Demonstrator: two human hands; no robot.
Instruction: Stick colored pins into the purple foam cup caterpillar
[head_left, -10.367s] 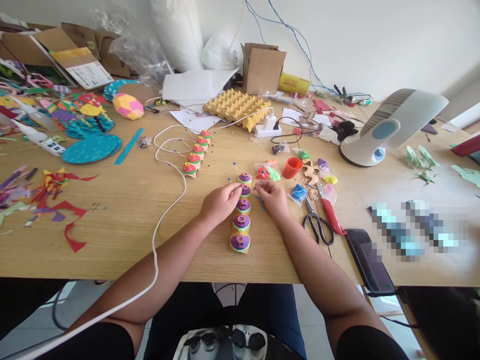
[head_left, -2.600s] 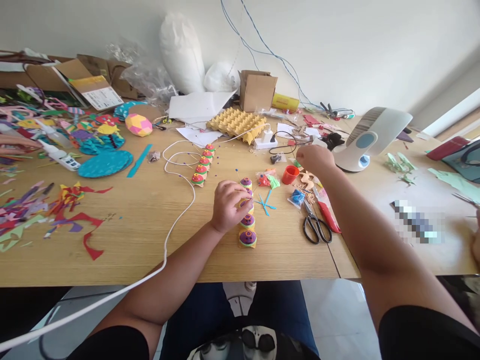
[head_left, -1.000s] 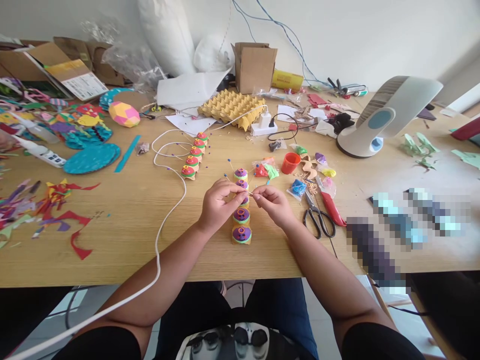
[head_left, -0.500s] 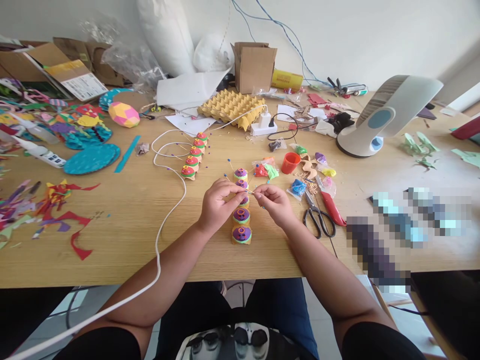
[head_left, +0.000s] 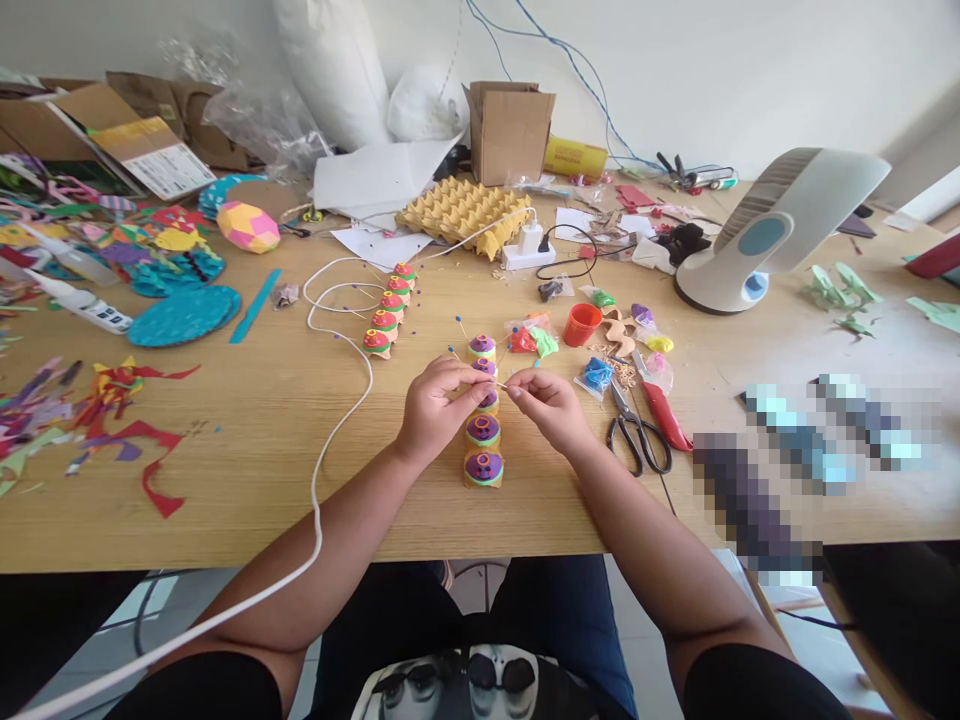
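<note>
A craft caterpillar (head_left: 482,448) made of purple-topped egg-carton cups lies on the wooden table (head_left: 285,440) in front of me. My left hand (head_left: 435,408) is closed around its middle cups, steadying them. My right hand (head_left: 546,405) pinches a thin pin and holds it against the side of a cup near my left fingertips. Blue-headed pins stick out of the far cups. A second caterpillar (head_left: 388,312) with red and green cups lies further back to the left.
Black scissors (head_left: 634,440) and a red-handled cutter (head_left: 664,415) lie right of my hands. An orange cup (head_left: 583,325), small bags of coloured bits, a white cable (head_left: 330,330), a yellow egg tray (head_left: 463,210), a fan (head_left: 772,235) and paper scraps at left crowd the table.
2.6 s ago my right hand reached out toward the orange cup. It has come back to the caterpillar with a pin. Over the last second both hands have barely moved.
</note>
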